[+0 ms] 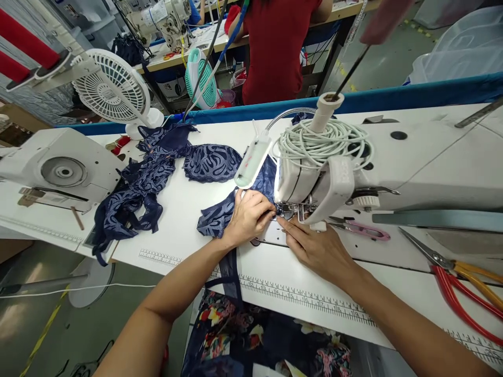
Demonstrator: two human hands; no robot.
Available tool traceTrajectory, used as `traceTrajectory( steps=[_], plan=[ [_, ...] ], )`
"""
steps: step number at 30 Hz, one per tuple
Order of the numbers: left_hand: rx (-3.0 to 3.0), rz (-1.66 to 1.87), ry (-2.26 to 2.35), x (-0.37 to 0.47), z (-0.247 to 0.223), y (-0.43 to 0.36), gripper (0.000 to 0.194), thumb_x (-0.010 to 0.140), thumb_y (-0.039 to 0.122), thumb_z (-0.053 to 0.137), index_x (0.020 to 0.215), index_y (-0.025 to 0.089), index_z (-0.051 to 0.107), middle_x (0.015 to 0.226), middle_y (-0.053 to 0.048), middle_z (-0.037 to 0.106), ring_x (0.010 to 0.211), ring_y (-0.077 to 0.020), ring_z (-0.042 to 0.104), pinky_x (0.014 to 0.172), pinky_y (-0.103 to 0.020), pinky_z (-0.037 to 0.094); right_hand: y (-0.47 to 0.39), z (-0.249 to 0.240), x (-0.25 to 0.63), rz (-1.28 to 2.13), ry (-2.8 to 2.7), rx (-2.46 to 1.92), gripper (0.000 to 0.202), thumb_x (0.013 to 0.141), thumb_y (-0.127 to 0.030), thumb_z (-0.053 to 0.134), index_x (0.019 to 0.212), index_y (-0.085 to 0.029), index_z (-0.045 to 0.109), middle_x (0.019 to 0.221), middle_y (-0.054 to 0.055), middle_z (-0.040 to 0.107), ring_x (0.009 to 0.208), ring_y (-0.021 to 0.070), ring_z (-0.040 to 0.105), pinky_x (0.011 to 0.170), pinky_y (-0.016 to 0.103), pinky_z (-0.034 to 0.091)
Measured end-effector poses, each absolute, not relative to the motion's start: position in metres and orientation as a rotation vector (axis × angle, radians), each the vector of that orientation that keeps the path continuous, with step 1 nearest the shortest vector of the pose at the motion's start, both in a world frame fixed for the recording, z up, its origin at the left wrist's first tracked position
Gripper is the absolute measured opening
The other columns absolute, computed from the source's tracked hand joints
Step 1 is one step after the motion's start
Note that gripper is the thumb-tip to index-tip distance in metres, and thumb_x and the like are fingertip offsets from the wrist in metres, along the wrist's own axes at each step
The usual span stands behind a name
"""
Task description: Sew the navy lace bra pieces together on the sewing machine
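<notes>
A white sewing machine [301,180] stands at the centre, a coil of pale green cord [324,139] on top of it. My left hand [249,214] pinches the edge of navy patterned fabric [216,217] just left of the presser foot [288,209]. The fabric runs behind and under that hand, and a dark strap [231,272] hangs over the table's front edge. My right hand [314,246] lies low beside the foot, fingers stretched towards the needle area; its fingertips are partly hidden by the machine. More navy lace pieces [147,178] lie in a pile to the left.
Red-handled scissors [444,267] and pink-handled snips [367,229] lie right of the machine. A second machine [63,167] and a white fan [112,86] are at the left. Beyond the blue table edge [393,99], a person in red [273,50] is seen from behind.
</notes>
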State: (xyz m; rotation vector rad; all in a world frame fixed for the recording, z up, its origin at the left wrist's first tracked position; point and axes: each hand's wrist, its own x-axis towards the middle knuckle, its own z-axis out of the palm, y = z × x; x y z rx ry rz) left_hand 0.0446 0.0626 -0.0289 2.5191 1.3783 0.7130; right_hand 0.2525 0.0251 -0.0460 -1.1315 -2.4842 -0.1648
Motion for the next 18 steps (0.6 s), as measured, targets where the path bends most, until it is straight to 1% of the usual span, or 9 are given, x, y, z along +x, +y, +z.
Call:
traceTrajectory(
  steps=[4, 6, 10, 14, 18],
  plan=[
    [2.566, 0.723, 1.344, 0.0435, -0.0272, 0.0624, 0.017, 0.096, 0.023, 0.050, 0.090, 0.021, 0.066, 0.092, -0.001, 0.064, 0.097, -0.0179, 0.053, 0.111, -0.052, 0.020, 0.0255, -0.0449, 0.2525, -0.183, -2.467, -1.099, 0.034, 0.093, -0.014, 0.043, 0.119, -0.014, 0.065, 0.096, 0.007, 0.073, 0.077, 0.0191, 0.060, 0.069, 0.034, 0.037],
    [2.607, 0.721, 1.318, 0.0423, -0.0267, 0.0621, 0.017, 0.096, 0.021, 0.050, 0.091, 0.021, 0.066, 0.091, -0.001, 0.063, 0.096, -0.0181, 0.053, 0.110, -0.053, 0.021, 0.0255, -0.0450, 0.2524, -0.198, -2.461, -1.093, 0.033, 0.093, -0.014, 0.044, 0.118, -0.013, 0.065, 0.096, 0.008, 0.073, 0.075, 0.0189, 0.060, 0.069, 0.034, 0.036],
    [2.698, 0.746, 1.266, 0.0399, -0.0287, 0.0617, 0.019, 0.094, 0.016, 0.049, 0.089, 0.021, 0.066, 0.088, -0.001, 0.063, 0.093, -0.0185, 0.053, 0.106, -0.055, 0.024, 0.0249, -0.0455, 0.2524, -0.201, -2.446, -1.122, 0.033, 0.092, -0.013, 0.044, 0.117, -0.014, 0.066, 0.089, 0.008, 0.073, 0.073, 0.0188, 0.060, 0.069, 0.033, 0.036],
    [2.643, 0.741, 1.298, 0.0406, -0.0298, 0.0627, 0.018, 0.095, 0.019, 0.049, 0.088, 0.020, 0.065, 0.086, -0.001, 0.063, 0.091, -0.0180, 0.052, 0.108, -0.056, 0.024, 0.0245, -0.0433, 0.2516, -0.157, -2.440, -1.150, 0.035, 0.092, -0.013, 0.043, 0.118, -0.016, 0.065, 0.095, 0.007, 0.073, 0.072, 0.0178, 0.059, 0.069, 0.032, 0.037],
    [2.563, 0.711, 1.365, 0.0430, -0.0290, 0.0640, 0.018, 0.096, 0.023, 0.048, 0.088, 0.020, 0.064, 0.089, -0.002, 0.063, 0.098, -0.0200, 0.051, 0.110, -0.055, 0.022, 0.0249, -0.0407, 0.2515, -0.123, -2.429, -1.146, 0.034, 0.093, -0.014, 0.041, 0.118, -0.016, 0.064, 0.096, 0.005, 0.073, 0.068, 0.0166, 0.057, 0.069, 0.032, 0.037]
  ],
)
